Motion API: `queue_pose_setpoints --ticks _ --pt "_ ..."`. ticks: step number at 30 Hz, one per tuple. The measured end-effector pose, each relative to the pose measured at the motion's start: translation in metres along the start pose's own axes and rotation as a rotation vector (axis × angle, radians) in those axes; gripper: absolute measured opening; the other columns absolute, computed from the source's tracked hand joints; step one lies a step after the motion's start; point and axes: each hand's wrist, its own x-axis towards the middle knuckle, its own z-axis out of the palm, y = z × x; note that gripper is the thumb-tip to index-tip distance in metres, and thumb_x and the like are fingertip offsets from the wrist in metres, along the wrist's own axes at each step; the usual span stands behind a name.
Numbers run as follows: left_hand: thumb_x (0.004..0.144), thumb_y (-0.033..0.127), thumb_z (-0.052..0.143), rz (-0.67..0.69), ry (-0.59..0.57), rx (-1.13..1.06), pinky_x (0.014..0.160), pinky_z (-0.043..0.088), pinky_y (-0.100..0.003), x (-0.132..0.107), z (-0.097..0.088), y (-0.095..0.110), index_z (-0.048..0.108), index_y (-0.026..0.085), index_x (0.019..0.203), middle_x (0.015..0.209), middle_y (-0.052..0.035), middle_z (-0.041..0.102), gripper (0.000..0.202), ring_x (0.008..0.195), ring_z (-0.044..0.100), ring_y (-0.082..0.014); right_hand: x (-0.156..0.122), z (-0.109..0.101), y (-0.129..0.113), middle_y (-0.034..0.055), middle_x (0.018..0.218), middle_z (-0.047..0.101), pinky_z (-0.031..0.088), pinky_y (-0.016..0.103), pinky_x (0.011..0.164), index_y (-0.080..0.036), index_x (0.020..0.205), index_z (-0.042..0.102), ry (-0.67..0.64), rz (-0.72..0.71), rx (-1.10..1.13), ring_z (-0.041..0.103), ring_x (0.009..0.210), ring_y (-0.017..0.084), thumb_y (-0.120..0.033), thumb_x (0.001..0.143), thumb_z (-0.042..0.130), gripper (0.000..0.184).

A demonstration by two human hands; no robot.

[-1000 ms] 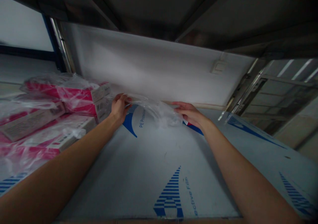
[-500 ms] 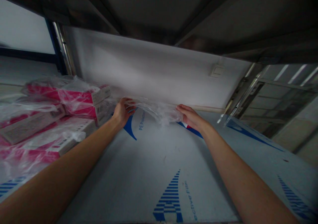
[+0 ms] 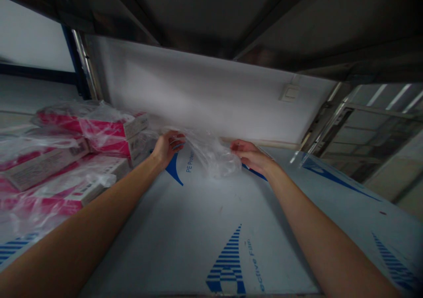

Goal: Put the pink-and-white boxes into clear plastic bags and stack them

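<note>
A crumpled clear plastic bag (image 3: 214,154) stretches between my two hands, above the back part of the shelf. My left hand (image 3: 167,147) curls its fingers round the bag's left end, just right of the pink boxes. At the other end, my right hand (image 3: 249,153) pinches the bag's edge between thumb and fingers. The lower part of the bag sags toward the film-covered shelf surface (image 3: 185,232). Whether it touches that surface I cannot tell.
At left, pink and white boxes (image 3: 102,132) lie stacked in clear plastic. A dark metal shelf (image 3: 198,16) hangs low overhead. Behind stands a white wall (image 3: 191,86) with a switch (image 3: 290,93). Metal posts (image 3: 325,113) and a barred frame (image 3: 370,126) are at right.
The bag's middle and right part has dropped and spread lower between my hands. My right hand's fingers have shifted slightly; my left hand stays nearly in place.
</note>
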Motion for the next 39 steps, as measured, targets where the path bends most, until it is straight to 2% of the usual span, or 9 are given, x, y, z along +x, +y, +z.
queue_pose_setpoints --ticks 4,7,11,14,17,20,26,32,39 --pt "0.067 0.028 0.071 -0.033 -0.130 0.072 0.060 0.048 -0.027 -0.002 0.003 -0.005 0.059 0.018 0.066 0.089 -0.0073 0.069 0.016 0.075 0.065 -0.0189 0.004 0.008 -0.002 -0.0005 0.083 0.062 0.044 0.028 0.070 -0.022 0.084 0.067 -0.004 -0.067 -0.100 0.056 0.075 0.014 -0.016 0.059 0.081 0.030" --pt "0.068 0.048 0.078 -0.081 -0.277 0.158 0.065 0.050 -0.030 -0.006 0.006 -0.012 0.071 0.020 0.087 0.099 -0.0112 0.071 0.035 0.085 0.067 -0.0242 0.004 0.015 -0.006 -0.0024 0.079 0.059 0.043 0.027 0.070 -0.021 0.080 0.066 -0.095 -0.097 -0.145 0.054 0.074 0.013 -0.012 0.053 0.083 0.033" --pt "0.061 0.041 0.088 -0.009 -0.246 0.162 0.065 0.050 -0.030 -0.013 0.014 -0.019 0.074 0.018 0.088 0.088 -0.0095 0.071 0.038 0.075 0.065 -0.0212 0.003 0.022 -0.012 -0.0029 0.079 0.058 0.045 0.027 0.067 -0.022 0.086 0.062 -0.232 -0.022 0.013 0.056 0.071 0.013 -0.031 0.065 0.086 0.034" --pt "0.057 0.023 0.087 0.015 -0.200 0.143 0.062 0.050 -0.028 -0.019 0.022 -0.020 0.070 0.016 0.071 0.072 -0.0041 0.066 0.023 0.064 0.061 -0.0166 0.007 0.023 -0.009 -0.0076 0.061 0.047 0.039 0.025 0.050 -0.025 0.087 0.055 0.006 0.017 0.175 0.049 0.050 0.010 -0.058 0.076 0.075 0.040" --pt "0.057 0.019 0.082 0.008 -0.226 0.141 0.061 0.050 -0.028 -0.025 0.027 -0.019 0.069 0.016 0.066 0.067 -0.0032 0.065 0.016 0.062 0.061 -0.0162 0.009 0.021 -0.004 -0.0036 0.071 0.060 0.040 0.027 0.046 -0.028 0.106 0.058 0.098 0.116 0.158 0.054 0.049 0.013 -0.069 0.079 0.067 0.050" --pt "0.056 0.019 0.081 0.017 -0.250 0.166 0.059 0.048 -0.027 -0.028 0.029 -0.019 0.070 0.016 0.069 0.068 -0.0046 0.067 0.017 0.060 0.060 -0.0162 0.008 0.018 0.000 0.0012 0.090 0.070 0.048 0.029 0.052 -0.033 0.129 0.056 -0.071 0.137 0.085 0.061 0.058 0.015 -0.056 0.080 0.074 0.056" --pt "0.054 0.019 0.085 0.059 -0.192 0.179 0.062 0.048 -0.026 -0.023 0.025 -0.020 0.069 0.014 0.069 0.072 -0.0058 0.068 0.023 0.064 0.062 -0.0157 0.002 0.014 -0.002 0.0020 0.096 0.071 0.055 0.029 0.070 -0.026 0.106 0.068 -0.138 0.063 0.113 0.067 0.079 0.016 -0.041 0.077 0.082 0.036" --pt "0.053 0.025 0.091 0.125 -0.117 0.163 0.068 0.050 -0.027 -0.018 0.021 -0.018 0.067 0.016 0.068 0.072 -0.0026 0.067 0.029 0.068 0.063 -0.0155 -0.005 0.013 -0.003 0.0004 0.097 0.071 0.059 0.039 0.081 -0.028 0.121 0.059 -0.276 0.203 0.161 0.075 0.083 0.022 -0.035 0.076 0.083 0.052" --pt "0.051 0.028 0.093 0.152 -0.075 0.182 0.059 0.046 -0.025 -0.017 0.022 -0.022 0.065 0.016 0.064 0.066 -0.0015 0.064 0.033 0.060 0.058 -0.0139 0.000 0.023 -0.002 0.0046 0.098 0.074 0.059 0.036 0.083 -0.021 0.113 0.062 -0.279 0.175 0.156 0.075 0.083 0.021 -0.029 0.076 0.082 0.042"
